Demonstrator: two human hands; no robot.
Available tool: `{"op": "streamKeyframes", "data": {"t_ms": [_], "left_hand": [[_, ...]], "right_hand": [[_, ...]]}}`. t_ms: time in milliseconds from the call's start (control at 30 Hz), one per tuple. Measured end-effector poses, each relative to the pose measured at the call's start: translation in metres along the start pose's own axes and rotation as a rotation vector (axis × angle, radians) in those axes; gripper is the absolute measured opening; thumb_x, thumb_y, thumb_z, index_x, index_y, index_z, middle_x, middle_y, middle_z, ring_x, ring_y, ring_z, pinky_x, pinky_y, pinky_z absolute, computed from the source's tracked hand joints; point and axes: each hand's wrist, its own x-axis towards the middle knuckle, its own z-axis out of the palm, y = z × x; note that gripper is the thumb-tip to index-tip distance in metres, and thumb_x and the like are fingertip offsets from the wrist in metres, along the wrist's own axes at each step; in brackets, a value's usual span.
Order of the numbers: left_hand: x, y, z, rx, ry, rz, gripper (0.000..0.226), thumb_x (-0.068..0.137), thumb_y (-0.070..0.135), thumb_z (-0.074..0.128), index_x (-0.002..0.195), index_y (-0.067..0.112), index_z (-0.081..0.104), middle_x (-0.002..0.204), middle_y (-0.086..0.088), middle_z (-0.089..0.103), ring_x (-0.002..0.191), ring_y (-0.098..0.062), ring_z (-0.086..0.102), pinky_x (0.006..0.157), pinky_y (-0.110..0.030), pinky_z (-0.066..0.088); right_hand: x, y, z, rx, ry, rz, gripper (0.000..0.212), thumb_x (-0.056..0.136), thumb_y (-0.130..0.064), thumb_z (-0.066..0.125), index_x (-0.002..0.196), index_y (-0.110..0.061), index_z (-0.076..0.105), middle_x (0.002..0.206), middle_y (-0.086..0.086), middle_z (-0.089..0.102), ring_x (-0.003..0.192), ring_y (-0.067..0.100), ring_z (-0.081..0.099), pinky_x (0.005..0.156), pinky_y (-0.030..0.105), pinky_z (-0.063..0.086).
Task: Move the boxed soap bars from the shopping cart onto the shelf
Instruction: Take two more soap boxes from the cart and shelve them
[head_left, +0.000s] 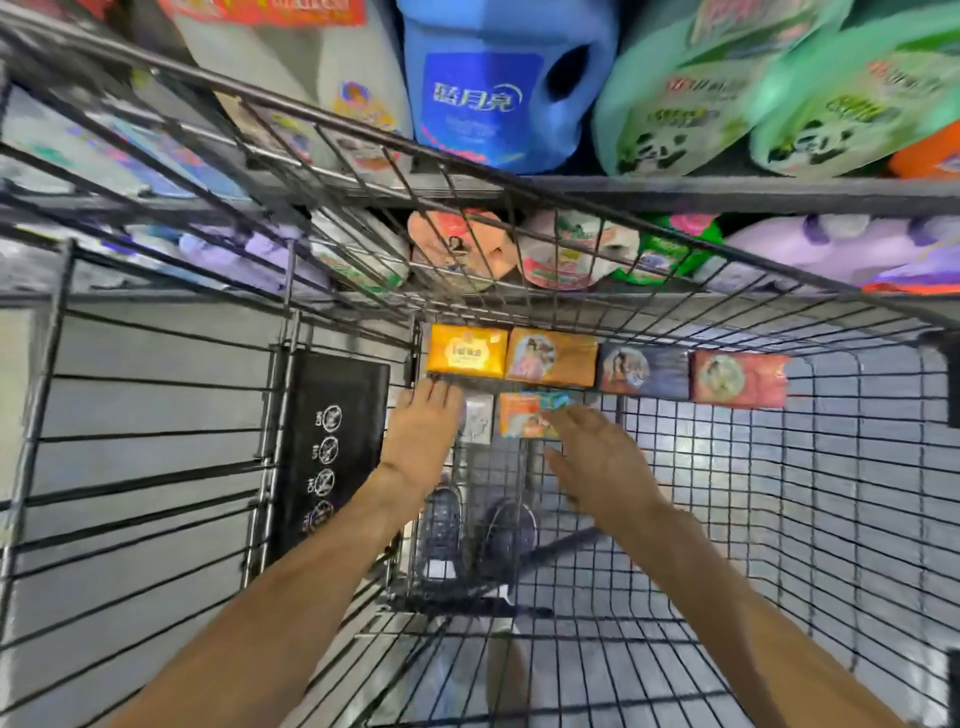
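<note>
Two bare hands are reached into a black wire shopping cart (727, 519) toward boxed soap bars.

The left hand (421, 431) is held flat and empty; the right hand (597, 457), fingers spread, is brought against an orange-and-teal soap box (524, 415), seemingly for pickup. Four printed boxes, yellow (466, 352) through red (740, 378), are lined along the cart's far wall.

It was a shop aisle for laundry and cleaning goods. Above and beyond the two outstretched hands, store shelves (727, 195) carried a blue detergent jug (498, 88), green refill pouches (691, 104) and purple bottles (810, 244). A wire shopping cart (779, 519) surrounded the hands, with boxed soap bars (550, 356) in a row just past the fingertips.
</note>
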Motion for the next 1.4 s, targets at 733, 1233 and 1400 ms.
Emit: {"op": "streamKeyframes", "data": {"t_ms": [733, 1233, 1400], "left_hand": [[-0.006, -0.002, 0.006, 0.027, -0.005, 0.013, 0.07, 0.058, 0.0, 0.075, 0.121, 0.009, 0.046, 0.118, -0.008, 0.052, 0.113, -0.028, 0.047, 0.093, -0.036, 0.04], [-0.027, 0.011, -0.045, 0.004, -0.024, 0.116, 0.063, 0.08, 0.017, 0.077, 0.133, 0.02, 0.043, 0.129, 0.002, 0.055, 0.122, -0.021, 0.045, 0.098, -0.034, 0.037], [-0.052, 0.031, -0.115, -0.027, 0.122, 0.185, 0.064, 0.066, 0.019, 0.086, 0.122, 0.024, 0.056, 0.115, 0.004, 0.064, 0.109, -0.019, 0.058, 0.088, -0.031, 0.047]], "right_hand": [[0.01, -0.01, 0.051, -0.026, 0.032, 0.072, 0.088, 0.071, 0.005, 0.078, 0.143, -0.017, 0.033, 0.137, 0.013, 0.031, 0.12, 0.031, 0.04, 0.092, 0.043, 0.055], [-0.03, 0.012, -0.005, -0.031, -0.033, 0.093, 0.065, 0.077, -0.011, 0.077, 0.133, -0.02, 0.045, 0.128, 0.001, 0.045, 0.096, 0.023, 0.061, 0.079, 0.038, 0.056], [-0.083, 0.028, -0.071, 0.016, 0.137, 0.155, 0.046, 0.091, -0.027, 0.066, 0.134, -0.029, 0.048, 0.122, -0.005, 0.06, 0.11, 0.021, 0.061, 0.08, 0.037, 0.053]]}}
